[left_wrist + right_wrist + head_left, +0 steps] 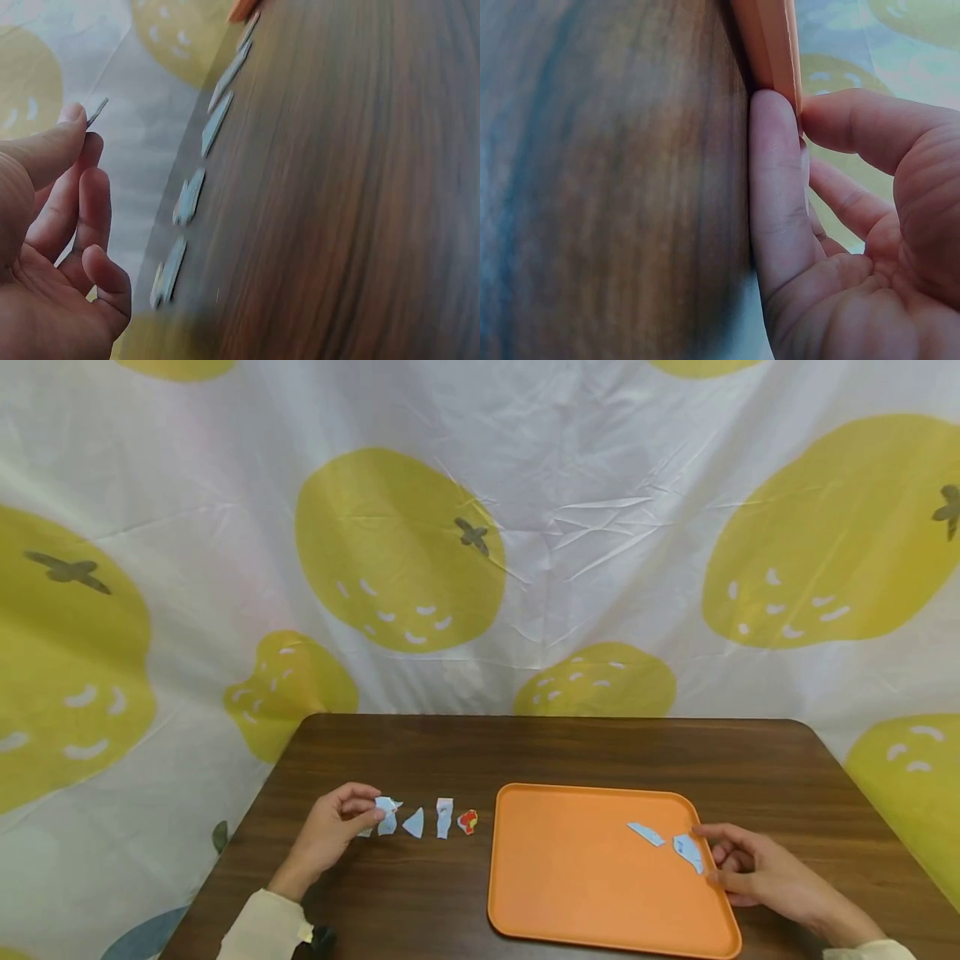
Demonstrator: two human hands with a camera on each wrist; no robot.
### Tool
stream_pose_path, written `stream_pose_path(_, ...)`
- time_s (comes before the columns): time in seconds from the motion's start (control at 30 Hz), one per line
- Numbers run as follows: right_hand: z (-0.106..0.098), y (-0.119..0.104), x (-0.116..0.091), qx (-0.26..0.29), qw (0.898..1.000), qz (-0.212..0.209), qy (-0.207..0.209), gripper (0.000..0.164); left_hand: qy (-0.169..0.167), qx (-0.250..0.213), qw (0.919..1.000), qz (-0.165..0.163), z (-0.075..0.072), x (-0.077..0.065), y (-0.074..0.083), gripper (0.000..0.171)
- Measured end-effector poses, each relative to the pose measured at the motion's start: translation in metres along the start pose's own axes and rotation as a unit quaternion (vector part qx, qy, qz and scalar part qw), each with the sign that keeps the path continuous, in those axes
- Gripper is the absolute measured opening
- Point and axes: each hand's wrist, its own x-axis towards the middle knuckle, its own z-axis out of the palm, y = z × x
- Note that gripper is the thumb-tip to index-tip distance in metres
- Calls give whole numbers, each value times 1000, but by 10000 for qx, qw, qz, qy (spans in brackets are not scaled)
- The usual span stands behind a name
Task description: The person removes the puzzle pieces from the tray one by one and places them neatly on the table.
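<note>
Pinching: the left hand [330,827] holds a pale-blue paper scrap [387,803] between thumb and forefinger, its other fingers loosely bent.
Held scrap's place: in the air above the left end of a row of scraps, seen nearly edge-on from the left wrist.
Row on the counter: five pieces, among them a triangular scrap [414,823], a narrow upright strip [444,818] and, nearest the tray, a red-and-yellow scrap [468,822]; the leftmost is partly hidden by the hand.
Orange tray [585,877]: just right of the row, bearing a slim sliver [646,834] and a wider blue scrap [687,853] near its right rim.
Right hand [765,870]: grips that rim between thumb and fingers.
Counter [420,752]: dark, wood-grained.
Backdrop: white cloth [585,527] printed with yellow fruit.
</note>
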Motion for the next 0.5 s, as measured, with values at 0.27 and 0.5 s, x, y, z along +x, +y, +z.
stream_pose_path(0.27,0,0,1,-12,10000,7,-1,66,385,912,9949,-209,-32,-1,-17,31)
stream_pose_path(0.5,-1,1,0,-17,10000,-35,-29,65,542,1639,9845,-320,-51,-4,-29,29)
